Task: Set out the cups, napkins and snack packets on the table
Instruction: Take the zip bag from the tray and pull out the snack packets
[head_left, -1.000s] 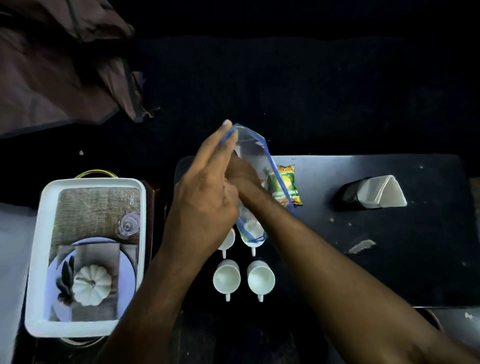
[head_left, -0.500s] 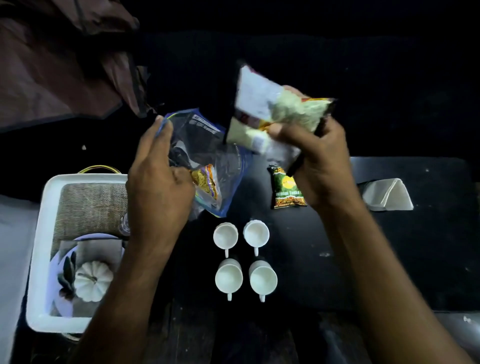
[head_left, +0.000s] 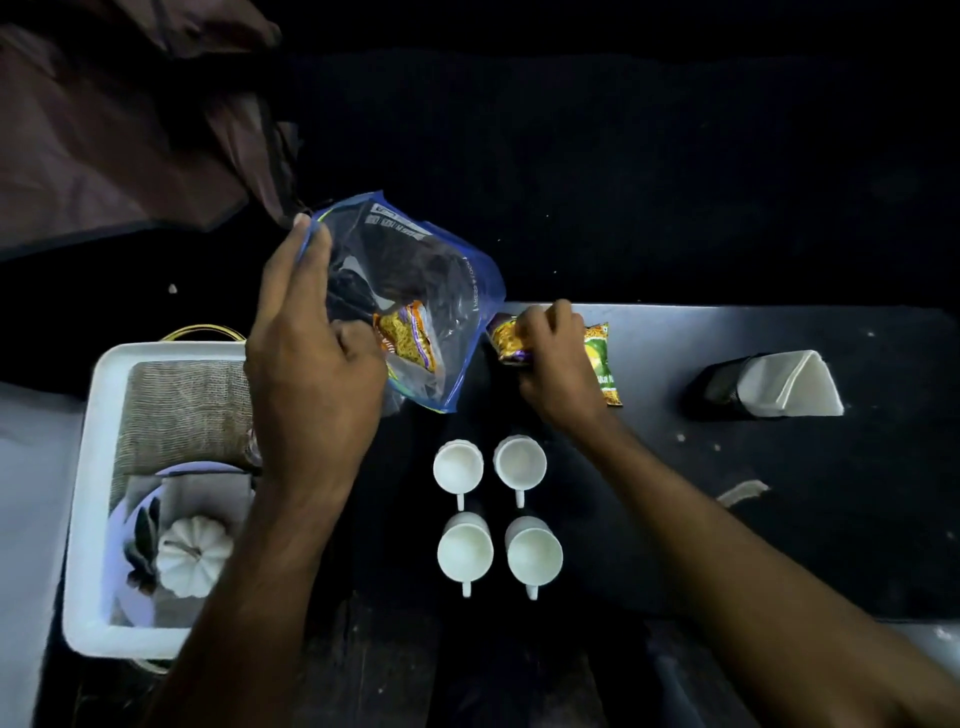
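My left hand (head_left: 306, 364) holds a clear zip bag with a blue edge (head_left: 441, 280) above the table's left end; one yellow snack packet (head_left: 408, 338) shows inside it. My right hand (head_left: 558, 364) is closed on a purple-and-yellow snack packet (head_left: 506, 340), pressing it onto the dark table (head_left: 779, 519) beside a green snack packet (head_left: 602, 364) lying flat. Several white cups (head_left: 498, 512) stand in a square in front of the packets, handles toward me. A black holder with white napkins (head_left: 779, 384) sits at the right.
A white tray (head_left: 88, 493) at the left holds a woven mat, a plate and a small white pumpkin. Brown cloth (head_left: 119, 119) hangs at the back left. A scrap of paper (head_left: 743, 491) lies on the table right of the cups.
My right hand pulled packets out of the bag, lifted them high, then came down to the table with one packet beside the green one. The left hand keeps the bag raised.
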